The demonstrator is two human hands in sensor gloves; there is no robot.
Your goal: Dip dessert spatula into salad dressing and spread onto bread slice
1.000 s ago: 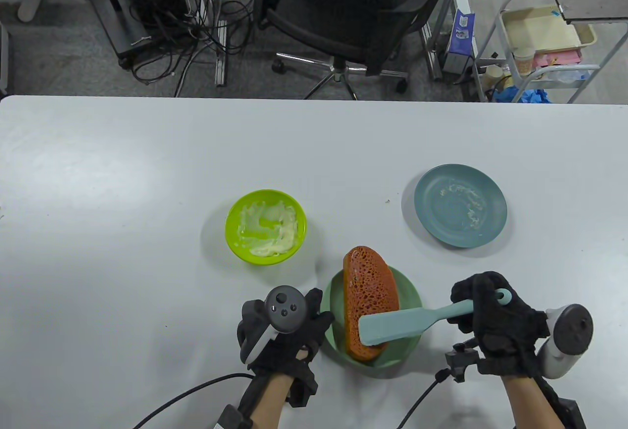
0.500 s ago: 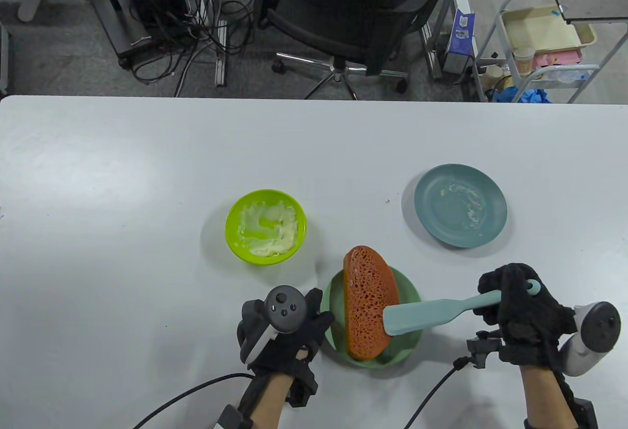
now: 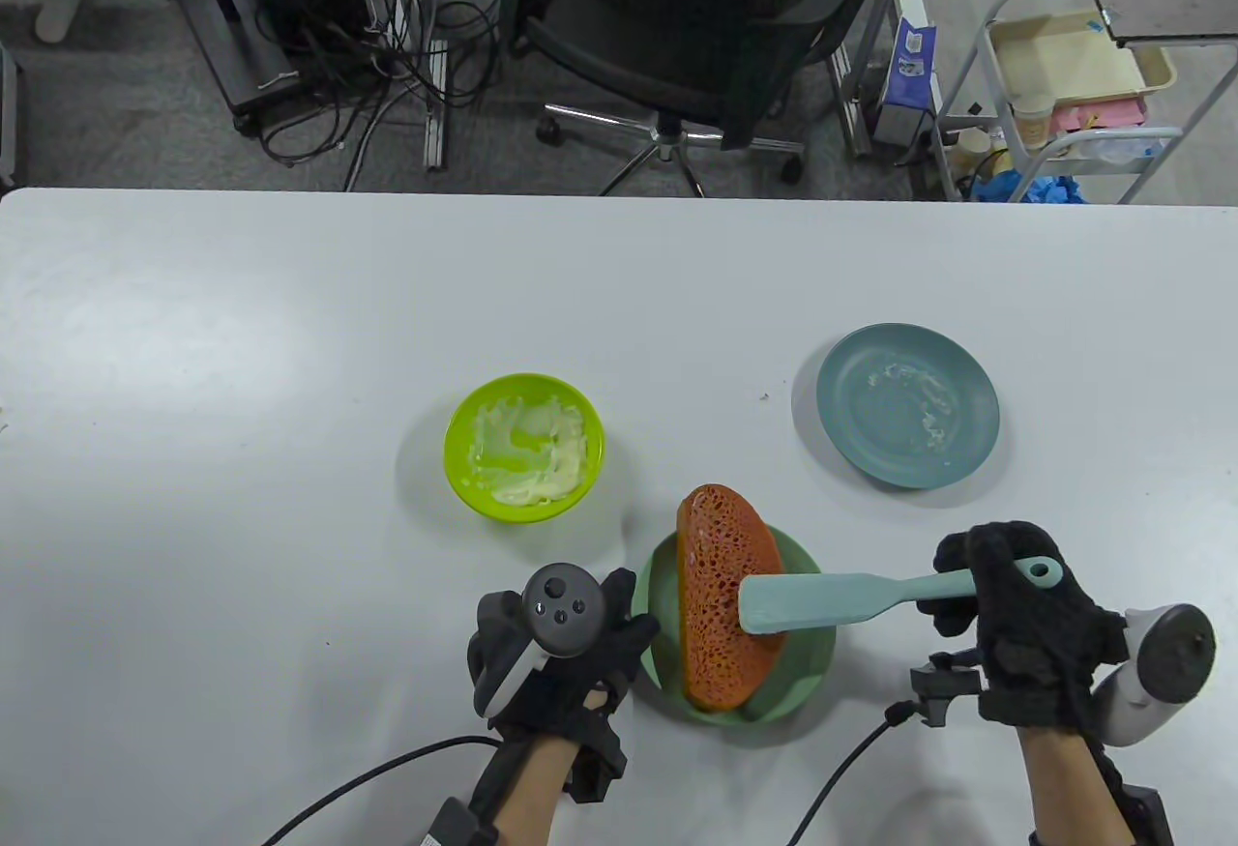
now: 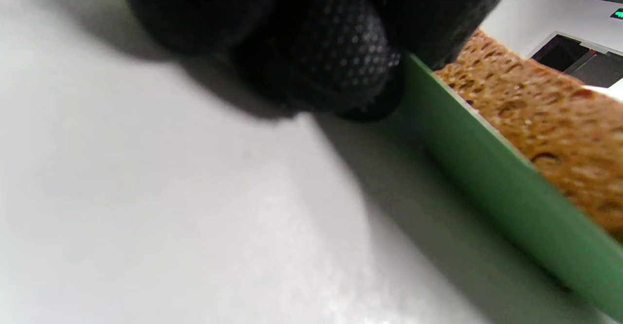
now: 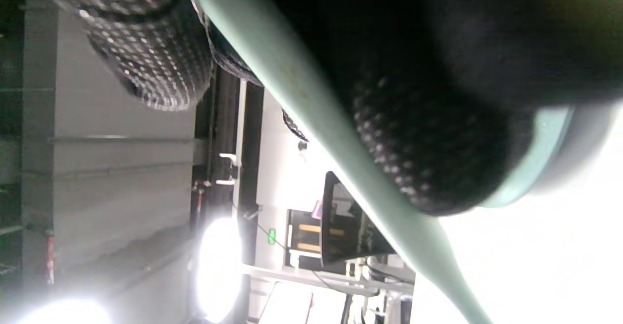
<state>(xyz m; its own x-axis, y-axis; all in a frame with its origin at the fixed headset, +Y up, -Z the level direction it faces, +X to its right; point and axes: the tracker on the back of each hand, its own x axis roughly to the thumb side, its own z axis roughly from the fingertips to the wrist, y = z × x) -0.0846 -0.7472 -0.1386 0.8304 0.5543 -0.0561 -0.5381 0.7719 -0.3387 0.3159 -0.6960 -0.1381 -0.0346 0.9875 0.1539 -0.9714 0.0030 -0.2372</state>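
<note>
A brown bread slice (image 3: 721, 595) lies on a green plate (image 3: 808, 662) near the table's front edge. My right hand (image 3: 1016, 614) grips the handle of a teal dessert spatula (image 3: 822, 598); its blade lies across the middle of the bread. The handle shows between the fingers in the right wrist view (image 5: 311, 119). My left hand (image 3: 571, 653) rests on the table and touches the plate's left rim, seen close in the left wrist view (image 4: 467, 144) beside the bread (image 4: 545, 134). A lime bowl (image 3: 523, 448) with pale salad dressing stands to the back left of the plate.
A blue plate (image 3: 906, 404) with dressing smears sits at the back right. Glove cables trail off the front edge (image 3: 387, 769). An office chair (image 3: 696, 34) and a cart (image 3: 1074, 82) stand beyond the table's far edge.
My right hand swung the spatula: the blade slid right off the bread's lower end, then moved up and left onto the bread's middle. The left hand and plate stayed put.
</note>
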